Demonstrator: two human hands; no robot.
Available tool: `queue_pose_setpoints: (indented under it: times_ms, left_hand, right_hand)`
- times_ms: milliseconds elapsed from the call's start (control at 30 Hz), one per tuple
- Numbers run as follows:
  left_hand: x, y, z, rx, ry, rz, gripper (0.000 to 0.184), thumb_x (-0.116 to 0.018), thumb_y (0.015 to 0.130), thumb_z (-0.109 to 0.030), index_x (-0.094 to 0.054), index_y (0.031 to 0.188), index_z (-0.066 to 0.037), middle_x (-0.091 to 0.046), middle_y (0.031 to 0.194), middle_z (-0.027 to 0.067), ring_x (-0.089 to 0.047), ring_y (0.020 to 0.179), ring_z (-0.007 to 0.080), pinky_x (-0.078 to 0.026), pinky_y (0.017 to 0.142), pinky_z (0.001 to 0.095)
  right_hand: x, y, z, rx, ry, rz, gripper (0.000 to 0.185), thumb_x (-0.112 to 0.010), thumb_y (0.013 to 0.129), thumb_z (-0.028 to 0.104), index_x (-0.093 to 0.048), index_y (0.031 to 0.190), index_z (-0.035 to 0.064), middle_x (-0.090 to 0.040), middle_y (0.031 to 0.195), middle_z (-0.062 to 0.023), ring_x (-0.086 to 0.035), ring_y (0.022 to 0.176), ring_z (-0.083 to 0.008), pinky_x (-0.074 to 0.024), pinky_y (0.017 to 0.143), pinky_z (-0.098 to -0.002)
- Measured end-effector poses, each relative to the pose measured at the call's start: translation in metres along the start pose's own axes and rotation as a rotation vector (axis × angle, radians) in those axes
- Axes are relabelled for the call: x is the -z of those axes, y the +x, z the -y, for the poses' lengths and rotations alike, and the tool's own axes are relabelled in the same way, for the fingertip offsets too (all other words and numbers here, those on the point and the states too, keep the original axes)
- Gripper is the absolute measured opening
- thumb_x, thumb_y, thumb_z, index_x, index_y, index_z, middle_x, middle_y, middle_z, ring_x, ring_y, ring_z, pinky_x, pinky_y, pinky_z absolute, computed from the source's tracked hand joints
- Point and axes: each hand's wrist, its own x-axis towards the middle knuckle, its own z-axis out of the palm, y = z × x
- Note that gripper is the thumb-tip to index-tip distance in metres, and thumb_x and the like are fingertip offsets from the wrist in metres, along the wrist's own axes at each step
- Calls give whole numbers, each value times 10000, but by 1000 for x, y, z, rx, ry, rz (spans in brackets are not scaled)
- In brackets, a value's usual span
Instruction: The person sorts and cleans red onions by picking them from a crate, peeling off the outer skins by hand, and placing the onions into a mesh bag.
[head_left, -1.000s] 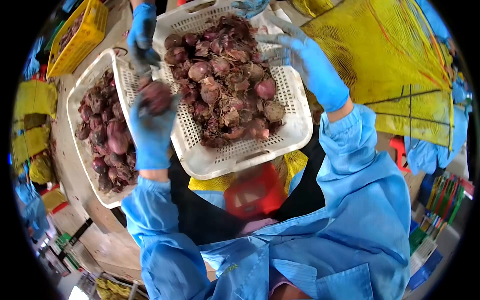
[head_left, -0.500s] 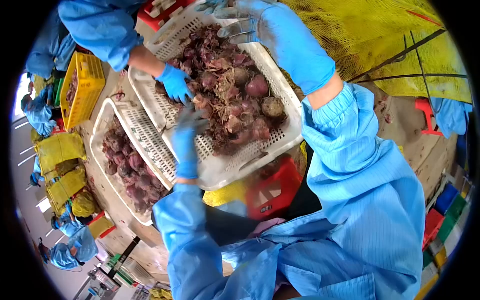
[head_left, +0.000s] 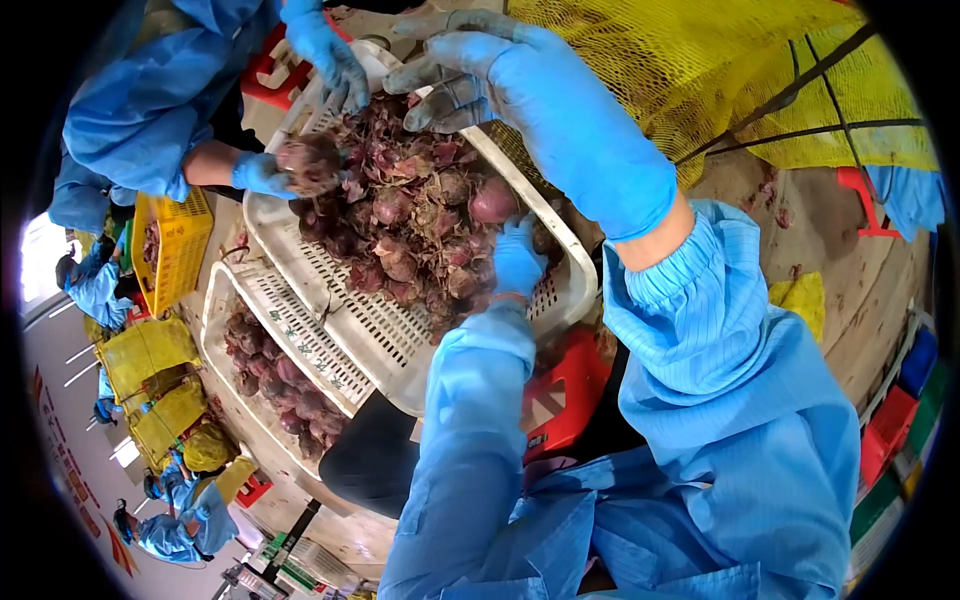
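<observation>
Red onions with loose dry skins (head_left: pixel 395 205) fill the upper part of a white slotted basket (head_left: pixel 385 335) in front of me. My left hand (head_left: pixel 518 262), in a blue glove, is down at the right side of the pile. Its fingers are bunched around an onion, which they mostly hide. My right hand (head_left: pixel 550 120), in a blue glove with dirty fingertips, hovers over the basket's far right edge. Its fingers are apart and bent, and no object shows in them. A round onion (head_left: pixel 492 200) lies just above my left hand.
Across the basket, a co-worker's gloved hand (head_left: pixel 265 175) holds an onion (head_left: pixel 310 163); their other hand (head_left: pixel 330 60) hangs above the far end. A second white basket (head_left: pixel 285 320) with onions stands at left. Yellow mesh (head_left: pixel 640 50) lies at upper right, and a red stool (head_left: pixel 570 390) below.
My left hand has moved right, from the basket's left side to the onions at its right. My right hand stays over the far edge. The co-worker's hand has drawn back left with an onion.
</observation>
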Motion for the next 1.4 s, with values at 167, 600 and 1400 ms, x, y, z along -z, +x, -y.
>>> queue_pose_setpoints:
  times_ms: [167,600,1400]
  left_hand:
    - [39,-24,4,445,-1224,-96,490,-679,756,-233,-536,1182,-38,-619,1104,132,-602,1024,335,-499,853,512]
    - [118,-116,-35,89,-1778,-399,563,-550,816,-511,-521,1208,-107,-550,1179,97,-534,1089,250,-517,745,384]
    - [172,-172,-18,143,-1811,-284,693,-558,771,-540,-455,1309,-116,-525,1250,94,-542,1054,269,-481,757,465]
  right_hand:
    - [18,5,-9,147,-38,66,330,-534,930,222,-599,1196,38,-602,1139,-62,-571,944,-124,-445,848,-268]
    - [6,-8,-76,178,-966,689,496,-669,821,289,-576,1254,67,-617,1160,-152,-588,1102,-247,-458,938,-343]
    - [-33,-43,-142,36,-852,822,523,-657,732,114,-548,1239,48,-568,1201,-156,-546,1123,-281,-413,983,-353]
